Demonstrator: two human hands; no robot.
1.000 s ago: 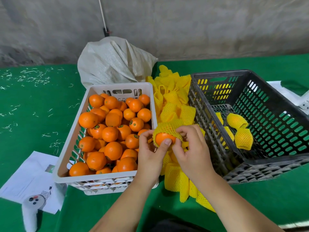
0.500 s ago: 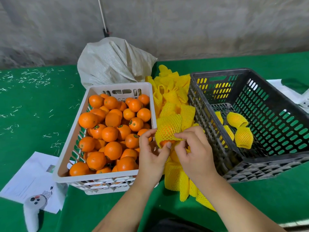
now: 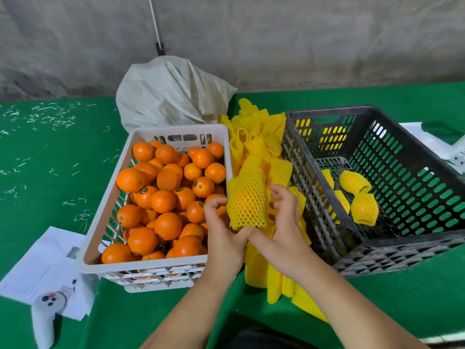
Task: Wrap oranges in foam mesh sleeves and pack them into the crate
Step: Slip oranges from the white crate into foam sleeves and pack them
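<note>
We look down at a green desk (image 3: 63, 152) where two bare hands meet between two crates. Our left hand (image 3: 221, 233) curls its fingers and thumb against the left side of an orange in a yellow foam mesh sleeve (image 3: 247, 201), and our right hand (image 3: 281, 230) curls round its right side, so both hands grip it together. The fruit shows only faintly through the netting, which covers it fully and stands upright above the heels of our hands. To the left sits a white crate (image 3: 110, 192) heaped with bare oranges (image 3: 166, 192), several carrying small dark stickers. Between the crates lies a pile of loose yellow sleeves (image 3: 259, 142), running from behind the held orange down toward us. To the right stands a dark slotted crate (image 3: 427, 248), its floor holding a few wrapped oranges (image 3: 362, 205) near its left wall. Behind the white crate slumps a pale woven sack (image 3: 171, 94). At the lower left, a sheet of paper (image 3: 45, 263) lies on the desk with a white controller (image 3: 45, 321) resting on its near edge.
</note>
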